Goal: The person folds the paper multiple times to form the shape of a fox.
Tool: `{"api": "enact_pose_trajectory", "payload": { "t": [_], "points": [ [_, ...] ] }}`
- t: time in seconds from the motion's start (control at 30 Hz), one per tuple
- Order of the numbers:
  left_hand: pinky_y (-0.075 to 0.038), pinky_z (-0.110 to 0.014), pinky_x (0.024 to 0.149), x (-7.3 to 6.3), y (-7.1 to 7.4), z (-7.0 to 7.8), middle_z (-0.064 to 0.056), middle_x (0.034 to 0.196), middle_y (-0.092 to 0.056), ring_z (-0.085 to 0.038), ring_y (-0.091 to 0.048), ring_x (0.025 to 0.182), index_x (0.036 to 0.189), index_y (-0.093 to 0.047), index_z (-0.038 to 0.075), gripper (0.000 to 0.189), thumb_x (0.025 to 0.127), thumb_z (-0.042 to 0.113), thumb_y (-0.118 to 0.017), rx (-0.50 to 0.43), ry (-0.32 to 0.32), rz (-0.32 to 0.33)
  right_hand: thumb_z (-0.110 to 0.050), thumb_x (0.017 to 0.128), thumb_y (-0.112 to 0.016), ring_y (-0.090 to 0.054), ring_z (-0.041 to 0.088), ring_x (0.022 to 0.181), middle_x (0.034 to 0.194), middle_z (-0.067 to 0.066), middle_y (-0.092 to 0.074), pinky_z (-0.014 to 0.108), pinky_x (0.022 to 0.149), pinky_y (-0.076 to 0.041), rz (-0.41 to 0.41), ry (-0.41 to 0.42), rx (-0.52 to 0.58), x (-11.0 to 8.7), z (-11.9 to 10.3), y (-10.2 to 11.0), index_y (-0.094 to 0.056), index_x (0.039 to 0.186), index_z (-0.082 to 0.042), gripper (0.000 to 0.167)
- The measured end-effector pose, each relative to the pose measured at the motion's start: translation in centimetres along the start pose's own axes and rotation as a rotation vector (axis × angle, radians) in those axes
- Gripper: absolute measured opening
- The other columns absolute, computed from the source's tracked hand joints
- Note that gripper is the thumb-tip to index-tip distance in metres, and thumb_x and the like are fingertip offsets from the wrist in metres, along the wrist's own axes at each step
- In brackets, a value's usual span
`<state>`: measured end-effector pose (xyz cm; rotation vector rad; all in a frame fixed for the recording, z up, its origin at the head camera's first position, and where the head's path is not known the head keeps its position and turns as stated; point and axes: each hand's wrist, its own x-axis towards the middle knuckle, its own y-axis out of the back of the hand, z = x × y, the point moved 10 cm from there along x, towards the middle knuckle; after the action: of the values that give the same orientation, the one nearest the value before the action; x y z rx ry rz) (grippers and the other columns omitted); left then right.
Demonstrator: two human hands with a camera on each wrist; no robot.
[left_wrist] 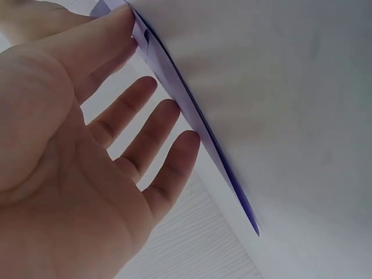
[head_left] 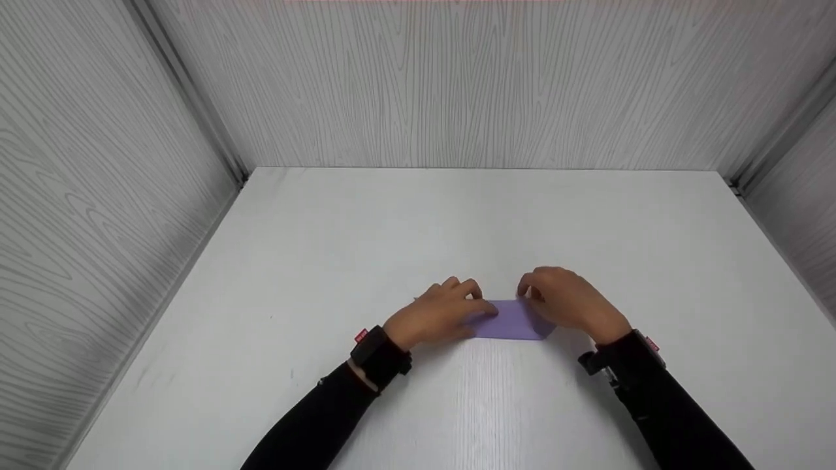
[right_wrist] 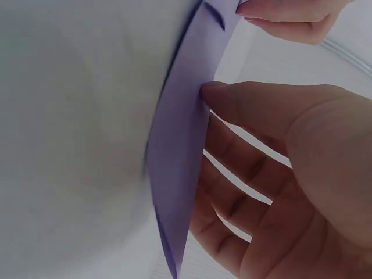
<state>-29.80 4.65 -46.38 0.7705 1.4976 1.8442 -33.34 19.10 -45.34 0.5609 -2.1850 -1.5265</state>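
A folded strip of purple paper (head_left: 511, 321) lies crosswise between both hands on the white tabletop. My left hand (head_left: 439, 314) holds its left part, thumb at the near edge and index finger over the top. In the left wrist view the other fingers of the left hand (left_wrist: 75, 128) are spread along the paper's edge. At the right end, my right hand (head_left: 569, 301) pinches the paper. Its thumb presses the near face of the purple paper (right_wrist: 177, 139) in the right wrist view, with the fingers behind. A small fold shows near the left hand; the paper's left end is partly hidden.
The white table (head_left: 366, 222) extends around the hands. A grey wood-grain panel (head_left: 418, 85) rises at the back, with similar panels (head_left: 78, 196) at the left and right sides. Each wrist wears a black strapped device (head_left: 381, 358).
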Motion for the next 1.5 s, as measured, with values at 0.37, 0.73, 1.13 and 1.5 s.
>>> {"api": "enact_pose_trajectory", "payload": {
  "t": [0.37, 0.73, 1.13, 1.5],
  "points": [
    [-0.047, -0.037, 0.092, -0.7, 0.3, -0.7, -0.002, 0.133, -0.062, -0.023, -0.055, 0.117, 0.145, -0.066, 0.028, 0.043, 0.103, 0.027, -0.072, -0.001, 0.035, 0.04, -0.003, 0.094, -0.073, -0.064, 0.027, 0.095, 0.1, 0.007, -0.069, 0.049, 0.087, -0.054, -0.04, -0.098, 0.048, -1.1, 2.2, 0.7, -0.074, 0.11, -0.006, 0.017],
    [-0.051, -0.035, 0.082, -0.3, 0.8, 0.4, -0.002, 0.13, -0.064, -0.024, -0.06, 0.111, 0.133, -0.072, 0.024, 0.031, 0.102, 0.02, -0.072, 0.115, -0.041, 0.121, 0.003, 0.092, -0.07, -0.071, 0.026, 0.093, 0.098, 0.007, -0.077, 0.047, 0.084, -0.057, 0.011, 0.004, 0.111, -1.0, 0.7, 2.1, -0.075, 0.103, -0.007, 0.017],
    [-0.053, -0.026, 0.087, 0.3, 1.1, 1.3, -0.003, 0.112, -0.072, -0.017, -0.065, 0.098, 0.114, -0.082, 0.016, 0.022, 0.099, 0.003, -0.072, -0.01, -0.134, 0.12, -0.003, 0.099, -0.067, -0.074, 0.019, 0.099, 0.109, 0.006, -0.078, 0.04, 0.086, -0.059, -0.09, 0.1, 0.217, -1.1, -1.9, 2.2, -0.075, 0.116, -0.006, 0.019],
    [-0.055, -0.026, 0.091, 1.2, 0.7, 1.5, -0.006, 0.108, -0.075, -0.016, -0.068, 0.1, 0.109, -0.081, 0.009, 0.019, 0.099, -0.003, -0.07, -0.114, -0.169, 0.074, -0.01, 0.093, -0.074, -0.07, 0.031, 0.118, 0.14, 0.005, -0.068, 0.049, 0.096, -0.056, -0.346, 0.078, 0.277, -2.6, -3.3, 0.5, -0.065, 0.142, -0.008, 0.05]
  ]
}}
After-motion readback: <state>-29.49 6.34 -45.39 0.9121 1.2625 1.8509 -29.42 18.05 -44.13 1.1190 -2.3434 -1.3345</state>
